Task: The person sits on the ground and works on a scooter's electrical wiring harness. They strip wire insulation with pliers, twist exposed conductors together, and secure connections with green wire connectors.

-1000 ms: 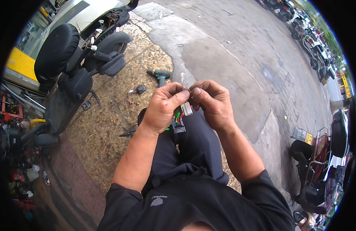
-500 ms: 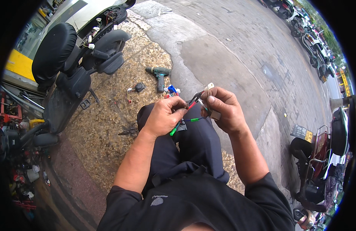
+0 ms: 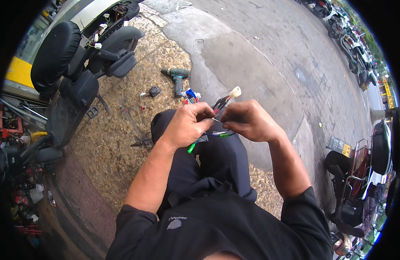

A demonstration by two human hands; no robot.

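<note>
Above my knees, my left hand (image 3: 185,126) pinches a bundle of wires between thumb and fingers. My right hand (image 3: 255,122), closed at its fingertips, grips the end of a thin pale wire (image 3: 217,121) that runs across to the left fingers. Beyond the hands, a white plug connector (image 3: 235,92) sticks up on dark and red wires (image 3: 220,103). Green sleeved terminals (image 3: 191,147) hang below my left hand, and another green terminal (image 3: 226,135) lies under the right fingertips. Blue connectors (image 3: 190,93) show past the left knuckles. My fingers hide part of the wires.
A cordless drill (image 3: 177,81) lies on the ground ahead, with a small black part (image 3: 154,91) to its left. Pliers-like tool tips (image 3: 140,142) show beside my left leg. A partly stripped scooter (image 3: 74,86) stands at left; another scooter (image 3: 360,177) is at right.
The right hand has let go of the white connector, which now stands free beyond the hands. Its fingers have turned inward and pinch a thin wire near the left hand.
</note>
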